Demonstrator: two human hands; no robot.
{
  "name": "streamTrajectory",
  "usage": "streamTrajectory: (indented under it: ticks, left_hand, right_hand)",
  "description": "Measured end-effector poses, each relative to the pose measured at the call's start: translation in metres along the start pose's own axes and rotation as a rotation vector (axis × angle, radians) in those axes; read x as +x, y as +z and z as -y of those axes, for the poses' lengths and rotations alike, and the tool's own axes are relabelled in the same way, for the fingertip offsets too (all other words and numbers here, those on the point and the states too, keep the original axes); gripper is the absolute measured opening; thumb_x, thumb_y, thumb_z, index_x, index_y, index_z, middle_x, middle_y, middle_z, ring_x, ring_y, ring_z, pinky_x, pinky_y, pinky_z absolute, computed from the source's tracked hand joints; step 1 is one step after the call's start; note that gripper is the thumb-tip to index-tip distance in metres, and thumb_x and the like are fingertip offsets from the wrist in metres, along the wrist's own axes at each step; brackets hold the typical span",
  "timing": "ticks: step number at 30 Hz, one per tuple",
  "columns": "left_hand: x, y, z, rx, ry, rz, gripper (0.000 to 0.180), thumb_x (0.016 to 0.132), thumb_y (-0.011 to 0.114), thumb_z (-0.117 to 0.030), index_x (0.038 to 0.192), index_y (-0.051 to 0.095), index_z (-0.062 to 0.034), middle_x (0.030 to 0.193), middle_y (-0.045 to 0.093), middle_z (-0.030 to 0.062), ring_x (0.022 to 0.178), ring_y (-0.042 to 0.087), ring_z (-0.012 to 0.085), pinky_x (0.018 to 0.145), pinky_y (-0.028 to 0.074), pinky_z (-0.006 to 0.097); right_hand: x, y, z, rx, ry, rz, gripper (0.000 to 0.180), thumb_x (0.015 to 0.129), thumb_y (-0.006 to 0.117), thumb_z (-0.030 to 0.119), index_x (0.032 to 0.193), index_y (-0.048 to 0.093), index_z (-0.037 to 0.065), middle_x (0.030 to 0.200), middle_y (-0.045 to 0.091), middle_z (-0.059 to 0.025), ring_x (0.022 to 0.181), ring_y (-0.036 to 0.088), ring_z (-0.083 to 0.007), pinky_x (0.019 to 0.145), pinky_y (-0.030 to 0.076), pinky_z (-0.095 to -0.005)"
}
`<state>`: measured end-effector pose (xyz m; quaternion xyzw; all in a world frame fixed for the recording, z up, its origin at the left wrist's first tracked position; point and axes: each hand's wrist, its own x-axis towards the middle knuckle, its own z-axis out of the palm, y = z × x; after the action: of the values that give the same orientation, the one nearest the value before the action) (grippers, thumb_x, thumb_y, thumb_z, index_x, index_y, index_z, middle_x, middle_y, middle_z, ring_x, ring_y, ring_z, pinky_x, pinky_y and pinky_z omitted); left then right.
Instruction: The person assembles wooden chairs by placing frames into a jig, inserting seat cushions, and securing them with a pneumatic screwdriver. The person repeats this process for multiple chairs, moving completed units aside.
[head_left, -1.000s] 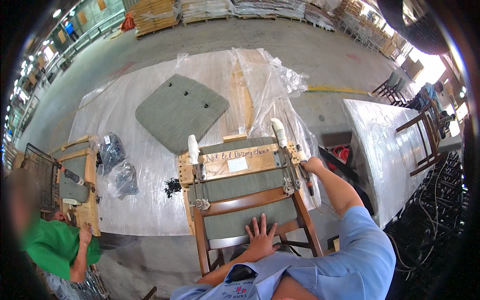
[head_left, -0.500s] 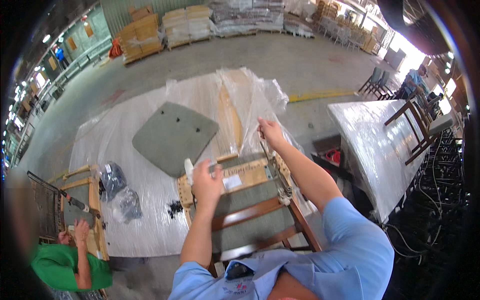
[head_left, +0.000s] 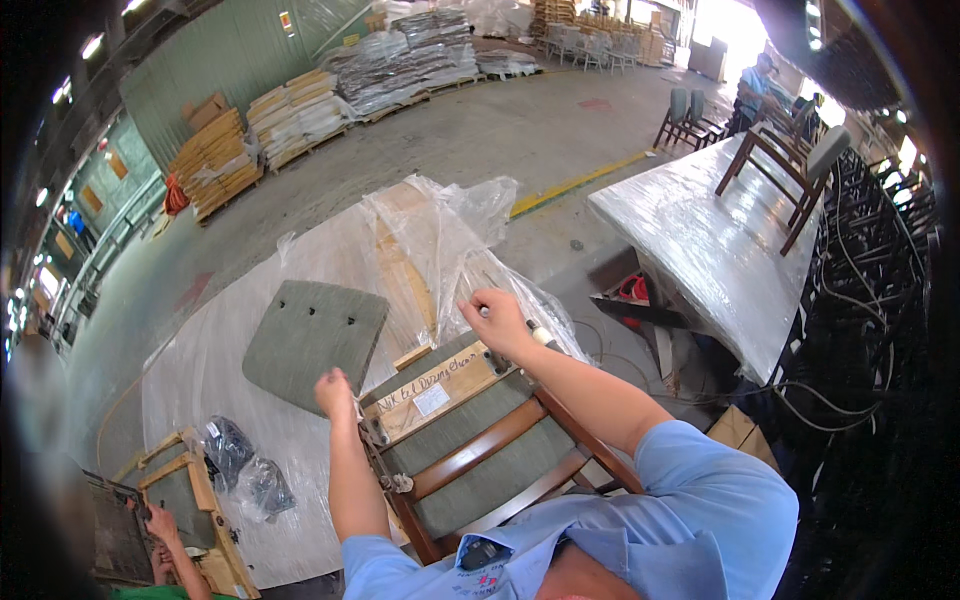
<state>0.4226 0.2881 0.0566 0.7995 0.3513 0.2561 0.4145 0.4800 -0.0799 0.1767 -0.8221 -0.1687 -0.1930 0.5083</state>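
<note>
In front of me lies a brown wooden chair frame with grey-green upholstery behind its slats. A pale wooden bar with handwriting and a white label crosses its far end, with metal fittings at both ends. My left hand is closed beside the bar's left end, over the near corner of a grey upholstered panel; what its fingers grip is hidden. My right hand is curled closed beyond the bar's right end; its contents cannot be made out. A white-and-black cylindrical piece shows behind my right forearm.
Plastic-wrapped board forms the work surface, with dark bagged items on it. At left a co-worker's hands are near another wooden frame. To the right, a wrapped table bears an upturned chair; cables trail beside it.
The view has turned, shifting the scene. My left hand has moved from over the bar to its left end, and its spread fingers have closed. My right hand remains closed beyond the bar's right end.
</note>
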Motion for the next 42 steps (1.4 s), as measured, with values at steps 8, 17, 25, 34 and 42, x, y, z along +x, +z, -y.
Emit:
streamTrajectory:
  ticks: [8,17,25,34,42]
  left_hand:
    - [-0.004,-0.041,-0.044,-0.948,-0.094,0.540,0.028,0.102,0.060,-0.031,0.083,0.055,-0.0109,0.071,0.057,0.0053,0.061,0.056,0.0166,0.056,0.048,0.032]
    - [-0.079,-0.134,-0.054,-1.030,-0.018,0.690,0.055,0.106,0.046,-0.049,0.117,0.066,0.0010,0.126,0.065,0.0202,0.124,0.055,0.0291,0.104,0.044,0.044]
    - [-0.212,-0.184,0.112,-0.411,-0.534,0.728,0.029,0.097,0.066,-0.029,0.108,0.068,-0.0016,0.088,0.070,0.0090,0.077,0.068,0.0219,0.065,0.056,0.039]
    - [-0.286,-0.137,0.133,-0.183,-0.404,0.670,0.034,0.085,0.077,-0.017,0.111,0.066,0.0012,0.090,0.071,0.0127,0.072,0.069,0.0251,0.063,0.057,0.043]
    - [-0.292,-0.141,0.125,-0.132,-0.604,0.641,0.014,0.084,0.064,-0.012,0.083,0.068,0.0018,0.074,0.070,0.0157,0.062,0.067,0.0261,0.059,0.055,0.038]
  right_hand:
    - [0.003,-0.001,-0.010,-0.043,-0.093,-0.111,0.026,0.089,0.072,0.021,0.073,0.065,0.001,0.073,0.064,-0.0182,0.070,0.063,-0.0338,0.066,0.050,-0.0431]
    - [-0.002,-0.041,-0.025,0.530,0.135,0.180,0.031,0.099,0.064,0.028,0.115,0.065,0.001,0.107,0.068,-0.0109,0.099,0.063,-0.0210,0.088,0.050,-0.0366]
    - [-0.207,-0.126,-0.139,-0.204,0.825,0.544,0.069,0.078,0.077,0.050,0.109,0.065,-0.010,0.096,0.072,-0.0247,0.093,0.072,-0.0320,0.081,0.056,-0.0401]
    - [-0.203,-0.104,-0.127,0.053,1.079,0.650,0.040,0.075,0.075,0.005,0.103,0.056,-0.017,0.076,0.065,-0.0193,0.055,0.068,-0.0274,0.044,0.057,-0.0394]
    - [-0.210,-0.089,-0.112,-0.507,0.525,0.755,0.027,0.078,0.060,0.020,0.078,0.077,-0.001,0.077,0.075,-0.0170,0.072,0.075,-0.0280,0.072,0.059,-0.0403]
